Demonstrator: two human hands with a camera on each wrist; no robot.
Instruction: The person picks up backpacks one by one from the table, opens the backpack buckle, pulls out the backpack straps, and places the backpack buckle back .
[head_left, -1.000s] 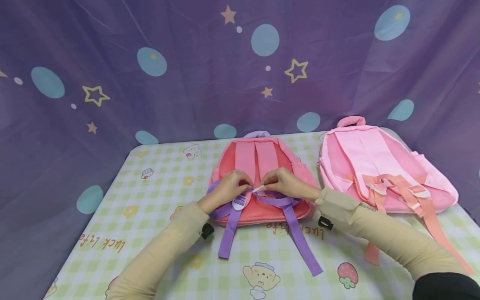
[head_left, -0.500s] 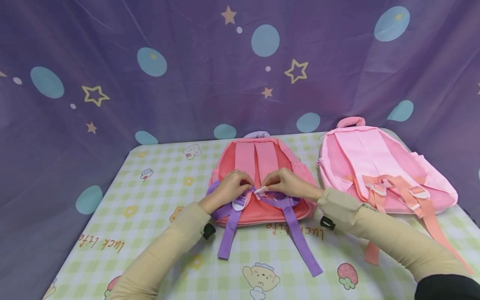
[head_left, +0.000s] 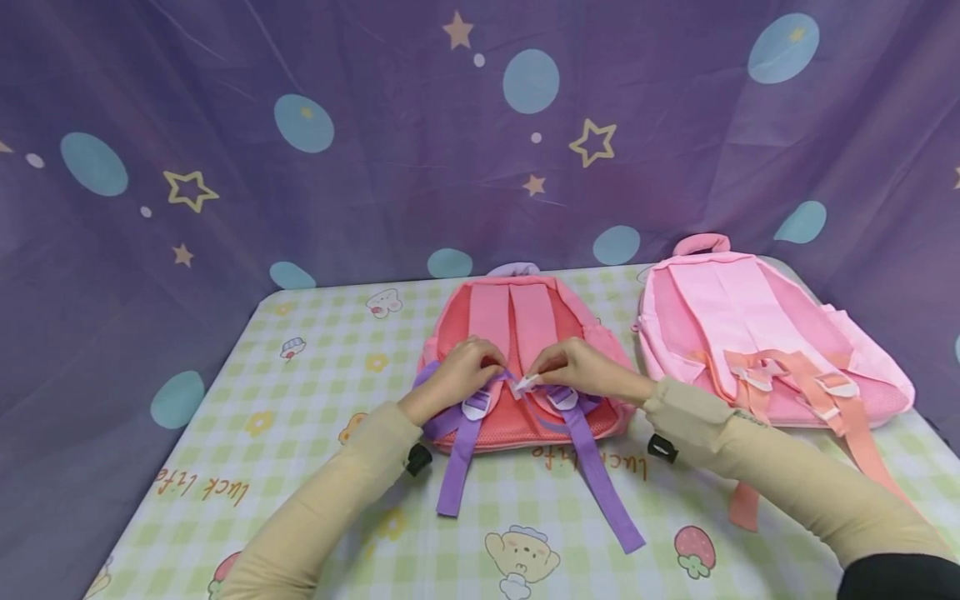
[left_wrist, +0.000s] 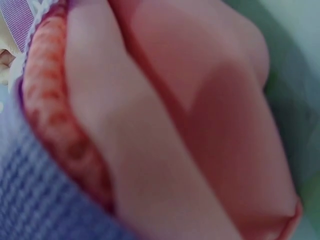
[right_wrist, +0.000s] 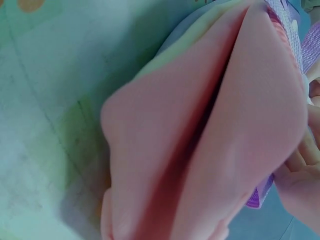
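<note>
The coral backpack (head_left: 525, 367) is laid strap-side up mid-surface, right under both hands. A small white clip (head_left: 525, 383) is pinched by the right hand (head_left: 581, 369), with the left hand (head_left: 456, 379) curled on the purple strap (head_left: 459, 450) just beside it. Both straps are run lengthwise toward the person, so neither hand is really nearer.

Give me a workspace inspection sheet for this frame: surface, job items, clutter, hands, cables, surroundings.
Surface: table under a green-checked cloth with cartoon prints.
Job's things: coral backpack lying back-side up, purple straps trailing toward the person; small white buckle between both hands.
Clutter: light pink backpack to the right, also back-side up, peach straps loose.
Hands: left hand pinches a purple strap end; right hand pinches the white buckle.
Cables: nothing seen.
Surroundings: purple backdrop with stars and blue dots behind and beside the table.
</note>
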